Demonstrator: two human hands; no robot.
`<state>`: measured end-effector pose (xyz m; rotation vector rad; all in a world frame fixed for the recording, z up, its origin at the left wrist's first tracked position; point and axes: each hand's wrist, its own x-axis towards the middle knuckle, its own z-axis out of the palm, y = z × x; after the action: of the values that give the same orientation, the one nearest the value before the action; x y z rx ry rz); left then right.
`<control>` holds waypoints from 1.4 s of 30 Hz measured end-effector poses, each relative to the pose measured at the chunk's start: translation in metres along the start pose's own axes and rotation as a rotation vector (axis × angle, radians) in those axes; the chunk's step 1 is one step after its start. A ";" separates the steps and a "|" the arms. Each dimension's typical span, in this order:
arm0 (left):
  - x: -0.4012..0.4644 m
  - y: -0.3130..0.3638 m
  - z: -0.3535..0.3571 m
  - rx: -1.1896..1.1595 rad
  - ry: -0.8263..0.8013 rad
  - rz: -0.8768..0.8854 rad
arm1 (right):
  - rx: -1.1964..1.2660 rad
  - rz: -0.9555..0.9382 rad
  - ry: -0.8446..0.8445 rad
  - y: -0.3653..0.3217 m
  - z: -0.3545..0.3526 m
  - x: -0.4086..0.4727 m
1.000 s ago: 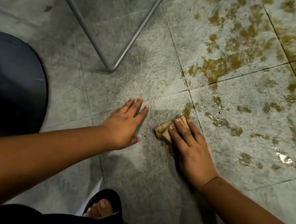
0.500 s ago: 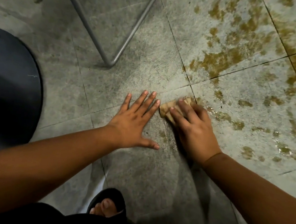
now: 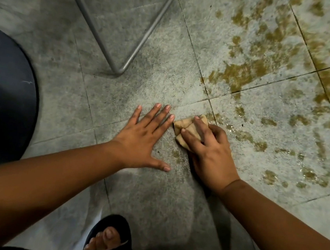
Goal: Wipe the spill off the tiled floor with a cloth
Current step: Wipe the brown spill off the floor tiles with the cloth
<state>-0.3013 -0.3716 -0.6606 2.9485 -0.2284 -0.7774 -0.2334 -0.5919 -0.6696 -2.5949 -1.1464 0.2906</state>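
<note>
The right hand [image 3: 211, 153] presses down on a small tan cloth [image 3: 186, 127]. Its fingers [image 3: 197, 126] are bent a little and lie over the top of the cloth, so it holds the cloth flat on the floor [image 3: 164, 80]. The cloth is folded and crumpled, and most of it sticks out past the fingertips, to the left and up.

The left hand [image 3: 140, 140] lies flat on the floor with its fingers spread wide and straight. It holds nothing. Its longest fingertips are just beside the cloth.

The cloth sits near the spot where four gray tiles meet. The spill [image 3: 267, 70] is brown and yellow, and it lies in blots and streaks over the tiles to the right and above the cloth. Some wet spots near the cloth shine. A few small brown marks also lie between the two hands.

A bent metal rod [image 3: 123, 67] touches the floor above the left hand. A big dark round thing [image 3: 4, 95] is at the left edge. At the bottom, a foot [image 3: 103, 240] in a black sandal [image 3: 115, 225] stands on the floor.
</note>
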 end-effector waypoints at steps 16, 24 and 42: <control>-0.006 -0.005 -0.001 -0.007 -0.008 -0.013 | 0.105 -0.050 -0.053 -0.020 -0.011 -0.012; -0.018 -0.003 0.002 -0.019 -0.033 -0.011 | 0.028 -0.135 -0.121 -0.021 -0.008 -0.032; -0.027 -0.008 -0.001 0.006 -0.092 -0.007 | 0.057 -0.009 -0.099 -0.030 0.001 -0.045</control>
<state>-0.3229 -0.3589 -0.6472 2.9235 -0.2265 -0.9157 -0.2841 -0.6057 -0.6576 -2.5502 -1.1650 0.4479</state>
